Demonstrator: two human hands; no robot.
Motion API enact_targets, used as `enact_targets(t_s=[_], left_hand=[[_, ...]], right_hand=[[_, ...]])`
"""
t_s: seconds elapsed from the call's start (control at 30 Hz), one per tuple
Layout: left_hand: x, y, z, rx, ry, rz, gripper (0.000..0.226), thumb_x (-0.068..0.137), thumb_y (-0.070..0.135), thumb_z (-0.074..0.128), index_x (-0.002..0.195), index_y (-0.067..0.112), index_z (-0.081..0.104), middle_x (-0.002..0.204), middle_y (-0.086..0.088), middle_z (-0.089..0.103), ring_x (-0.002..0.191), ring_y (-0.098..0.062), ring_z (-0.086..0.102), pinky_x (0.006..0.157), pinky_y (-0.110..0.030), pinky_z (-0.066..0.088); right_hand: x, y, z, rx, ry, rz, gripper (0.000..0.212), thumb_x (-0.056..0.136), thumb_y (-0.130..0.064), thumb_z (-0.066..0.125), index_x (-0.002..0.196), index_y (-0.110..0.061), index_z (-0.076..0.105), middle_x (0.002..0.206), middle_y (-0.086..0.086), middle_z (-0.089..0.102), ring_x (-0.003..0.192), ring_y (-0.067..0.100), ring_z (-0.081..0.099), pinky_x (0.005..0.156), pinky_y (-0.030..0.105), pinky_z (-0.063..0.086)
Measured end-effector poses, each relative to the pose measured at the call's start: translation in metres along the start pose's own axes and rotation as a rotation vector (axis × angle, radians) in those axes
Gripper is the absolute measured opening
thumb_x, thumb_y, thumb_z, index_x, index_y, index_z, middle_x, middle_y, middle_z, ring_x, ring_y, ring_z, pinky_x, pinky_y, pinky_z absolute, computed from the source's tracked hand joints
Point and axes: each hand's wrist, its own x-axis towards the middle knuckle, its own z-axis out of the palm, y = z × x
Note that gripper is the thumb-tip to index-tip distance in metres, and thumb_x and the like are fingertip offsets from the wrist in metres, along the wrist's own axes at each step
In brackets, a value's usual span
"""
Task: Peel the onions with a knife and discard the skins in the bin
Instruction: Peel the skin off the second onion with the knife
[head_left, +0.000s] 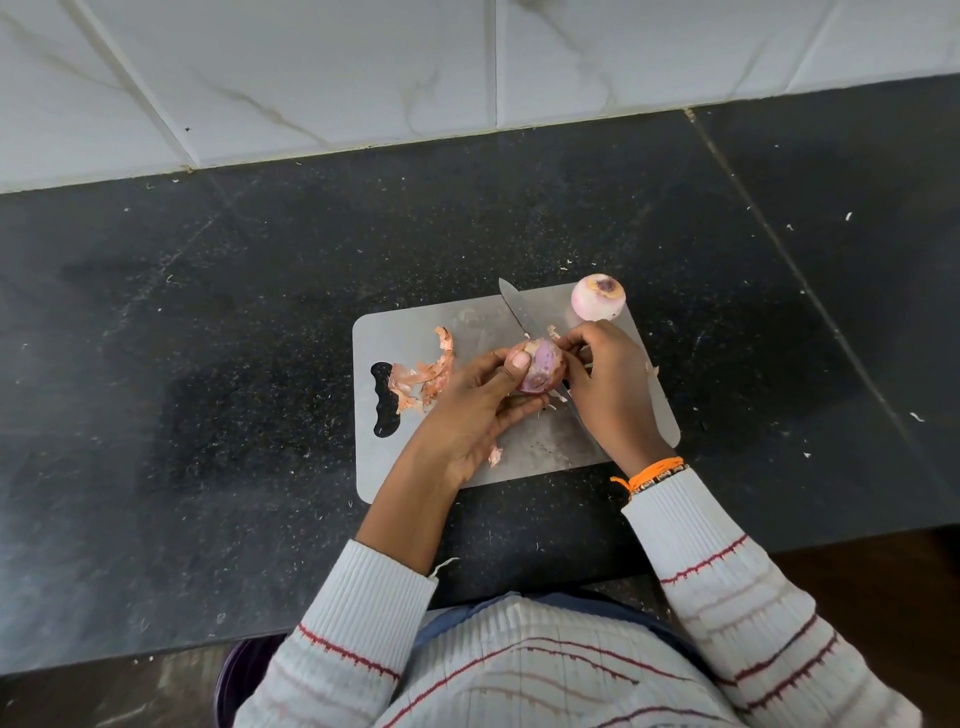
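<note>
knife (513, 307) handle: hidden (under hands) | bin (244, 670): mostly hidden

Half-peeled onion (540, 366) held above board; peeled onion (598, 297) beyond knife (514, 307).

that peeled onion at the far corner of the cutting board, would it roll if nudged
Probably: the peeled onion is round and sits free near the cutting board edge, so it could roll off. Its bare glossy skin looks slippery. It seems firm, not fragile.

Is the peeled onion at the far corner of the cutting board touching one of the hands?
No, the peeled onion sits alone at the board's far right corner, with a gap between it and the right hand.
</note>
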Motion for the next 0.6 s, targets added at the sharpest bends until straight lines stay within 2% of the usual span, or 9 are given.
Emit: enact_targets(t_s=[0.07, 0.17, 0.23, 0.3, 0.37, 0.43, 0.5, 0.6], left_hand=[[-0.001, 0.003, -0.001, -0.019, -0.037, 0.034, 0.025, 0.095, 0.013, 0.044, 0.115, 0.003, 0.056, 0.104, -0.012, 0.066, 0.093, -0.017, 0.065, 0.082, -0.024, 0.055], [-0.002, 0.009, -0.002, -0.027, -0.054, 0.097, 0.021, 0.095, 0.012, 0.044, 0.109, 0.006, 0.058, 0.097, -0.008, 0.068, 0.085, -0.011, 0.068, 0.079, -0.021, 0.056], [-0.001, 0.009, -0.004, -0.024, -0.025, 0.119, 0.020, 0.096, 0.014, 0.044, 0.108, 0.007, 0.059, 0.098, -0.007, 0.068, 0.085, -0.011, 0.068, 0.081, -0.022, 0.055], [0.000, 0.008, -0.005, -0.025, 0.009, 0.118, 0.021, 0.096, 0.016, 0.044, 0.109, 0.007, 0.059, 0.100, -0.009, 0.067, 0.087, -0.012, 0.066, 0.083, -0.023, 0.054], [0.000, 0.008, -0.006, -0.036, 0.034, 0.108, 0.021, 0.095, 0.017, 0.045, 0.107, 0.008, 0.060, 0.099, -0.009, 0.066, 0.085, -0.012, 0.066, 0.082, -0.022, 0.055], [0.001, 0.008, -0.006, -0.050, 0.039, 0.103, 0.020, 0.095, 0.018, 0.045, 0.104, 0.009, 0.060, 0.097, -0.008, 0.067, 0.084, -0.011, 0.066, 0.080, -0.021, 0.055], [0.000, 0.008, -0.006, -0.053, 0.033, 0.108, 0.020, 0.095, 0.017, 0.045, 0.106, 0.009, 0.060, 0.099, -0.008, 0.067, 0.084, -0.011, 0.066, 0.078, -0.020, 0.055], [0.000, 0.007, -0.007, -0.050, 0.006, 0.129, 0.022, 0.094, 0.008, 0.046, 0.113, 0.006, 0.057, 0.105, -0.008, 0.065, 0.090, -0.013, 0.067, 0.084, -0.023, 0.055]], right_hand=[[-0.001, 0.003, 0.000, -0.023, -0.045, 0.038, 0.008, 0.087, -0.003, 0.057, 0.092, -0.004, 0.064, 0.091, 0.010, 0.063, 0.085, 0.019, 0.057, 0.069, 0.022, 0.041], [-0.001, -0.002, -0.002, -0.022, -0.043, 0.043, 0.014, 0.088, 0.000, 0.052, 0.093, -0.005, 0.064, 0.090, 0.003, 0.059, 0.084, 0.012, 0.053, 0.070, 0.021, 0.039], [-0.002, -0.007, -0.003, 0.004, -0.007, -0.005, 0.017, 0.085, 0.004, 0.050, 0.081, -0.006, 0.063, 0.077, 0.000, 0.058, 0.073, 0.012, 0.053, 0.063, 0.020, 0.039], [-0.001, -0.009, -0.003, 0.029, 0.011, 0.006, 0.024, 0.085, 0.002, 0.045, 0.065, -0.005, 0.056, 0.061, 0.004, 0.053, 0.060, 0.016, 0.050, 0.053, 0.025, 0.036], [-0.001, -0.008, -0.003, 0.030, -0.001, 0.046, 0.031, 0.087, -0.001, 0.043, 0.057, -0.005, 0.052, 0.054, 0.010, 0.049, 0.053, 0.019, 0.046, 0.049, 0.032, 0.033], [-0.002, -0.008, -0.004, 0.048, -0.019, 0.073, 0.036, 0.087, -0.002, 0.042, 0.052, -0.010, 0.044, 0.051, 0.011, 0.044, 0.049, 0.017, 0.039, 0.048, 0.032, 0.029], [-0.002, -0.008, -0.006, 0.106, -0.035, 0.104, 0.038, 0.086, -0.003, 0.045, 0.050, -0.016, 0.038, 0.051, 0.006, 0.039, 0.050, 0.013, 0.034, 0.048, 0.029, 0.025], [-0.002, -0.010, -0.006, 0.169, -0.069, 0.176, 0.023, 0.084, -0.013, 0.055, 0.063, -0.009, 0.046, 0.062, 0.004, 0.044, 0.061, 0.013, 0.040, 0.055, 0.027, 0.031]])
